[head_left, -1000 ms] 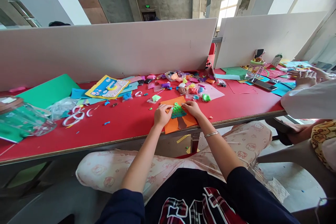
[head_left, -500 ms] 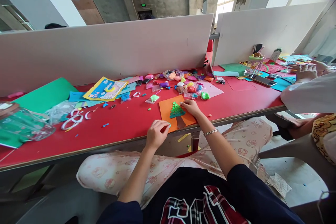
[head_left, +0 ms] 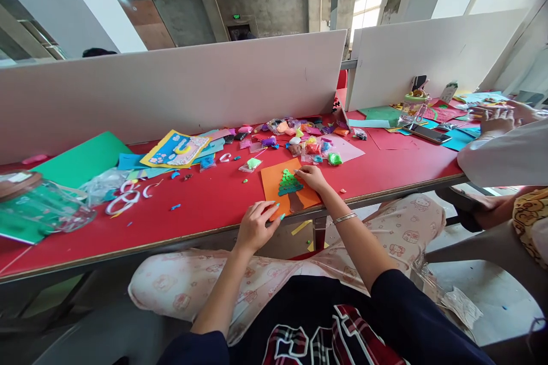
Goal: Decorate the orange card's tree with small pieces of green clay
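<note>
An orange sheet point(head_left: 270, 178) lies near the front edge of the table, bearing a clay tree point(head_left: 290, 184) with a brown trunk, a darker green lower crown and small light green pieces above. My right hand point(head_left: 314, 178) rests over the sheet's right side. Its fingers are drawn together, with the tips at the right edge of the crown; whatever they may pinch is too small to make out. My left hand point(head_left: 257, 227) is at the sheet's lower left corner, its thumb and fingers apart and nothing visible between them.
Bagged coloured clay point(head_left: 312, 145) lies heaped behind the sheet. To the left are a decorated card point(head_left: 173, 149), white scissors point(head_left: 123, 201) and a clear jar point(head_left: 55, 205). A phone point(head_left: 427, 133) lies at right, near another person's hands point(head_left: 499, 120). A white partition point(head_left: 192, 85) stands behind.
My left hand's fingers have spread from a pinch and moved slightly down. My right hand stays at the crown's right edge. The view has shifted slightly.
</note>
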Motion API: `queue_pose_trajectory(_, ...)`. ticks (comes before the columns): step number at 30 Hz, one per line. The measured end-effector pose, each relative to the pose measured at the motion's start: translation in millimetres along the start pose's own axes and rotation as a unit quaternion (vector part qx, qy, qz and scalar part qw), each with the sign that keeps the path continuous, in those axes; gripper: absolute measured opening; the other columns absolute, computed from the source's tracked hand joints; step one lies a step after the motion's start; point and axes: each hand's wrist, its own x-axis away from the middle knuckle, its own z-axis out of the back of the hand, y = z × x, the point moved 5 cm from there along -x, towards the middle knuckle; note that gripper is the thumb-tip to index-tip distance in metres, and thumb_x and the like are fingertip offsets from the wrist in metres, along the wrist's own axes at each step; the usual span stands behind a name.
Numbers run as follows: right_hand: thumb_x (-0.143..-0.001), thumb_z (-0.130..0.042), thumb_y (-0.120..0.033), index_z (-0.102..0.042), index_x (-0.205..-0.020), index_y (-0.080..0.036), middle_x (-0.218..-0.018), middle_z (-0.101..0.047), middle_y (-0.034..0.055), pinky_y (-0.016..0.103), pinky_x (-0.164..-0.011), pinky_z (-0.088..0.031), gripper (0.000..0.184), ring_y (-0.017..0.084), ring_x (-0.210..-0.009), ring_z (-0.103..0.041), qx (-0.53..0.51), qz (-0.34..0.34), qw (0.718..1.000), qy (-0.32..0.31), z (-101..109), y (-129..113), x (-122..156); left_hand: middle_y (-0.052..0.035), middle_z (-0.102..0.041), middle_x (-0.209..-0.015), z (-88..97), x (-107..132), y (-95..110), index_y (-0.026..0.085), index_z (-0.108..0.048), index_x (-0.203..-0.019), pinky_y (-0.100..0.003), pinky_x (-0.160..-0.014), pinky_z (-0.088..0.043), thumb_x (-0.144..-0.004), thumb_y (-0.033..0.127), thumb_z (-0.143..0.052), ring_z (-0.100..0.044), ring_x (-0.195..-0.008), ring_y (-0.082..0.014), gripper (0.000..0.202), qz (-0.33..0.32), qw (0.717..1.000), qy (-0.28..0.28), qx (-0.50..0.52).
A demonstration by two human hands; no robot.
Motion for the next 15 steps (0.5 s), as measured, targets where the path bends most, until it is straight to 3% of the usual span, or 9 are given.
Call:
queue_pose_trajectory(5, -0.081, -0.057, -0.036, -0.069, -0.072, -0.013, -0.073, -0.069, 0.0071, 0.025, -0.062, -0.042, 0.027, 0.016, -0.070, -0.059, -0.003, -0.019, 1.000, -0.004, -1.1, 1.5, -1.7, -0.0083, -0.070, -0.106, 1.6, 6.5, 2.7, 0.020, -0.067, -0.111, -0.037, -0.085, -0.055, -0.094, 0.031, -0.052, -0.064, -0.099, -0.0220, 0.025, -0.028, 1.000, -0.001, 0.002)
queue_pose_trajectory(10, -0.080, -0.057, -0.036, -0.070, -0.073, -0.013, -0.075, -0.070, 0.0067, 0.024, -0.062, -0.042, 0.027, 0.016, -0.071, -0.060, 0.002, -0.023, 1.000, 0.001, -0.8, 3.8, -3.0, -0.0078, -0.071, -0.105, -2.9, 5.1, -2.1, 0.022, -0.069, -0.107, -0.036, -0.084, -0.055, -0.095, 0.028, -0.051, -0.065, -0.098, -0.0212, 0.023, -0.020, 1.000, 0.006, 0.003)
queue_pose_trajectory(15, -0.081, -0.057, -0.038, -0.071, -0.074, -0.014, -0.072, -0.069, 0.0057, 0.024, -0.060, -0.043, 0.029, 0.016, -0.069, -0.060, -0.006, -0.015, 1.000, 0.015, -1.2, 8.3, -5.4, -0.0084, -0.070, -0.109, -10.5, -0.4, -12.3, 0.023, -0.069, -0.110, -0.039, -0.087, -0.055, -0.095, 0.029, -0.048, -0.064, -0.101, -0.0228, 0.027, 0.022, 0.999, -0.019, 0.013)
